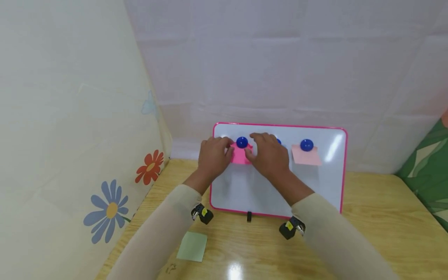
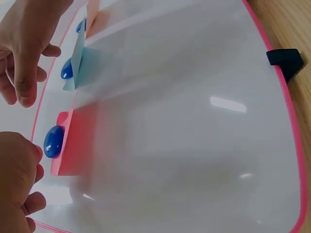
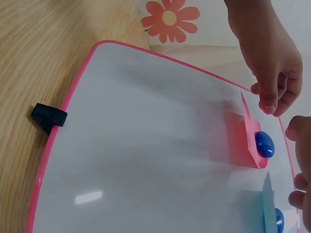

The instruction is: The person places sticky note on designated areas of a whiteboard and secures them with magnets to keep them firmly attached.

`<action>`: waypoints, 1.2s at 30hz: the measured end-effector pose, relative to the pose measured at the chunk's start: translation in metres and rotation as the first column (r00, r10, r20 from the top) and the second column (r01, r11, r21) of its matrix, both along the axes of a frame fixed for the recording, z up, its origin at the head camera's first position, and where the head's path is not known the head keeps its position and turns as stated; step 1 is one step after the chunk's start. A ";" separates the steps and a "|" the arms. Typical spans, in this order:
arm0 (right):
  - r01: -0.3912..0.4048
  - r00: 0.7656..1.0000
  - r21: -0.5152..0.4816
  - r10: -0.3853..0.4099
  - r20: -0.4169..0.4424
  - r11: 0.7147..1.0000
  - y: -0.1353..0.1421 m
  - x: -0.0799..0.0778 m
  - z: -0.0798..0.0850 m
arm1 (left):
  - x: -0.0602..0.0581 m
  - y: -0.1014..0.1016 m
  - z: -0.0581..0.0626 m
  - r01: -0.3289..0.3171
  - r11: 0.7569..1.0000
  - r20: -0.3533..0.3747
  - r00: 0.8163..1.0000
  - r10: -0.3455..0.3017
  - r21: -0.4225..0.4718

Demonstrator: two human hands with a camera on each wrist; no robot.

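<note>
A bright pink sticky note is held on the whiteboard by a round blue magnet. My left hand is at the note's left edge, its fingers loosely bent and holding nothing. On the other side, my right hand has its thumb and fingers spread apart, with nothing between them. It mostly hides a light blue note and its blue magnet in the head view. Farther right, another blue magnet holds a pale pink note.
The pink-framed board leans near a white cloth backdrop on a wooden table. A black clip sits at its lower edge. A pale green sticky note lies on the table beside the left sleeve.
</note>
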State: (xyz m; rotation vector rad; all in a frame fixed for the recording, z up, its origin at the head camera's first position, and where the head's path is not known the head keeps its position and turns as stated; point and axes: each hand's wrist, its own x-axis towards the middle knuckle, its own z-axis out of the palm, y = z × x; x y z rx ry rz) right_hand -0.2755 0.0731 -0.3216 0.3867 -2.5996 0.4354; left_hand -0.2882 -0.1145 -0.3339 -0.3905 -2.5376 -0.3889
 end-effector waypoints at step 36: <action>-0.051 0.999 -0.021 0.051 0.009 0.998 0.088 0.066 -0.028 | 0.060 -0.016 -0.021 0.168 0.985 -0.020 0.985 -0.169 -0.039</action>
